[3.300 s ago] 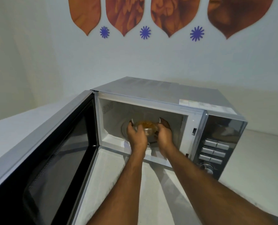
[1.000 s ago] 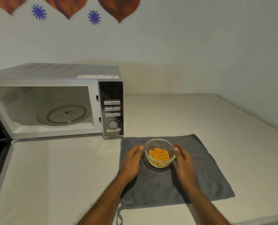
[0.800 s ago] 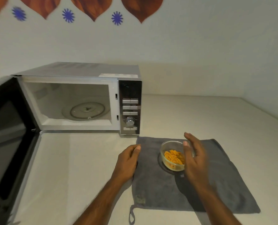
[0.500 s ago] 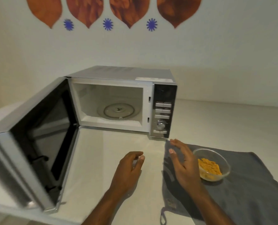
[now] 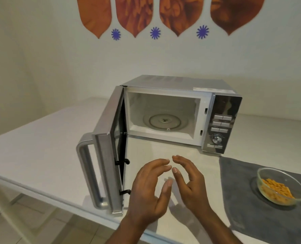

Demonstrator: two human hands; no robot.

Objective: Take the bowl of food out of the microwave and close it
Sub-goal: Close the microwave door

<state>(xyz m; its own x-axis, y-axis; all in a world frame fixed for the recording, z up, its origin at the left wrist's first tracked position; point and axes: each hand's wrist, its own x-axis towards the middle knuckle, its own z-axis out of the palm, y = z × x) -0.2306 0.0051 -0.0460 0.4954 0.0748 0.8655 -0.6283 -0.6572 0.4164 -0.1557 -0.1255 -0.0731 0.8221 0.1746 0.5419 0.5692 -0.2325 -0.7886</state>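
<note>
Bowl (image 5: 282,186) w/ orange food sits on grey cloth (image 5: 251,205), right of microwave (image 5: 179,110). Door (image 5: 109,148) wide open, turntable (image 5: 164,121) bare. Left hand (image 5: 150,189) & right hand (image 5: 188,180) hover over table (image 5: 40,148), fingers spread, holding nothing.

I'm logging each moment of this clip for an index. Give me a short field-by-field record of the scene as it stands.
microwave: on the white counter, cavity empty except for the turntable
door: swung open to the left
bowl of food: glass, orange pieces inside, on the grey cloth right of the microwave
left hand: empty, fingers curled, in front of the microwave
right hand: empty, beside the left hand
remaining: door not yet closed
</note>
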